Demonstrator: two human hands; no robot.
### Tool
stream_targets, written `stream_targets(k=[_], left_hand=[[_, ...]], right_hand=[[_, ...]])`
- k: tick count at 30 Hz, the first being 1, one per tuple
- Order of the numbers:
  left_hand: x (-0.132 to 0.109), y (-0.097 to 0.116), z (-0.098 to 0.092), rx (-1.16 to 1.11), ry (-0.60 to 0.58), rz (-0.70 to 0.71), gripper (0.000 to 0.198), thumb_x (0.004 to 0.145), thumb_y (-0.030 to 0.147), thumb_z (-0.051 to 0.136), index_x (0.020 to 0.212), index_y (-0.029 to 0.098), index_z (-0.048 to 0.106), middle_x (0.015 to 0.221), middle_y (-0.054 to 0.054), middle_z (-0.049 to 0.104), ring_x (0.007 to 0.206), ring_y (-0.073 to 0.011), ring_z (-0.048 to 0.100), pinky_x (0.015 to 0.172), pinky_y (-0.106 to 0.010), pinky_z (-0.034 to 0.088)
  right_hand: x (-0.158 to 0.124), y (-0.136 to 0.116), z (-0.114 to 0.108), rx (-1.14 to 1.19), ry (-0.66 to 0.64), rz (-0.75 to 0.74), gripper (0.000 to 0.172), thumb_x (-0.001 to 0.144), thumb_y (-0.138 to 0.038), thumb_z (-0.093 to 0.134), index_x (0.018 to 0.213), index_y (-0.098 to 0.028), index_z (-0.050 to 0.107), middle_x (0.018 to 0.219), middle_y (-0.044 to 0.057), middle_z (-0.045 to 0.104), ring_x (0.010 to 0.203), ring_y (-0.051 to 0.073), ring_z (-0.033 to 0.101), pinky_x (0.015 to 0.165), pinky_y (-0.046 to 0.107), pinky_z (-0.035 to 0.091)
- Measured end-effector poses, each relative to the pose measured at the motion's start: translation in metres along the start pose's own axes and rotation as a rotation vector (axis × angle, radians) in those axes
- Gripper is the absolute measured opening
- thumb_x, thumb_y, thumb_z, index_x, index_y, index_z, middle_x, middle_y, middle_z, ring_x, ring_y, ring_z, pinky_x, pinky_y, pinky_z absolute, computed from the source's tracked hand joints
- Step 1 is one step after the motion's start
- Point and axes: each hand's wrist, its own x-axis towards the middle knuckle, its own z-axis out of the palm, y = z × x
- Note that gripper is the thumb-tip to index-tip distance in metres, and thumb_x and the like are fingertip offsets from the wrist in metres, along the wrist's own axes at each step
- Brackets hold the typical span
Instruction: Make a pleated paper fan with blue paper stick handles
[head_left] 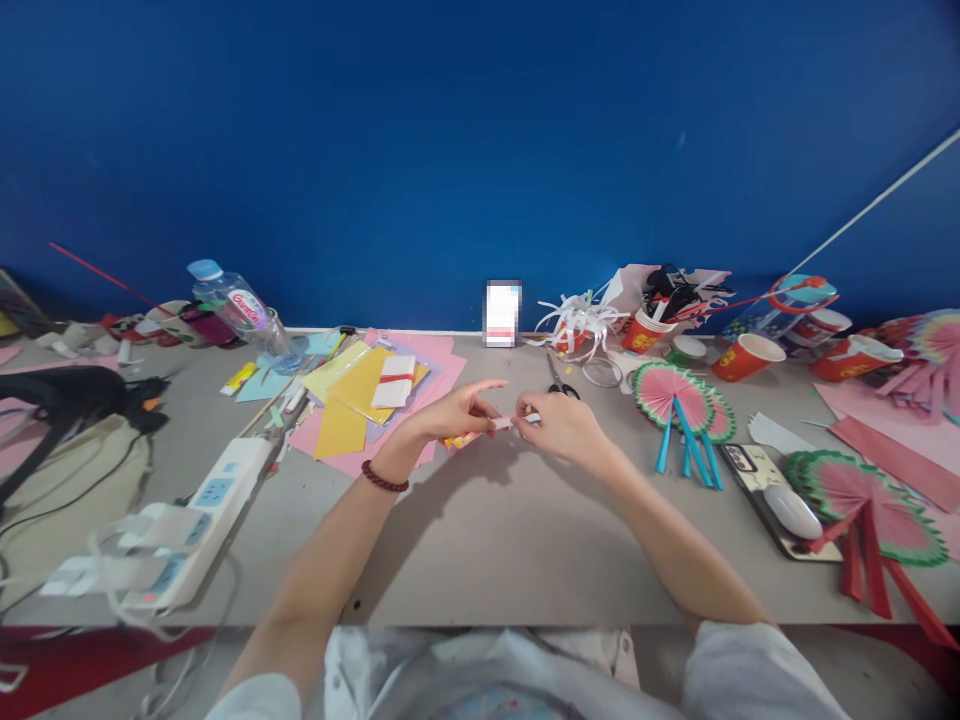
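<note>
Over the middle of the table, my left hand (456, 411) and my right hand (561, 424) meet around a small pale pink and white strip (504, 424), which looks like paper. My left thumb and fingers pinch its left end, with one finger stretched out above. The fingers of my right hand close on the other end and hide part of it. Just behind my right hand lie black-handled scissors (561, 386). Left of my left hand spreads a pile of coloured paper, with a yellow sheet (342, 428) and a white bundle with a red band (394, 381) on it.
Pink and green paper fans (673, 398) lie to the right, near a white mouse (793, 511) on a phone. Orange paper cups (748, 357) and white ribbon strips (581, 318) stand behind. On the left are a power strip (217, 510) and a tilted bottle (244, 310).
</note>
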Motion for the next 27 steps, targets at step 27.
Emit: stream_targets(k=[27], left_hand=[[0.000, 0.005, 0.012, -0.117, 0.065, 0.054, 0.066, 0.073, 0.032, 0.071, 0.130, 0.020, 0.040, 0.081, -0.004, 0.065, 0.071, -0.0151, 0.061, 0.065, -0.027, 0.045]], right_hand=[[-0.003, 0.002, -0.003, 0.080, 0.009, -0.031, 0.018, 0.086, -0.034, 0.048, 0.089, -0.025, 0.063, 0.082, 0.001, 0.070, 0.077, 0.016, 0.061, 0.059, 0.024, 0.030]])
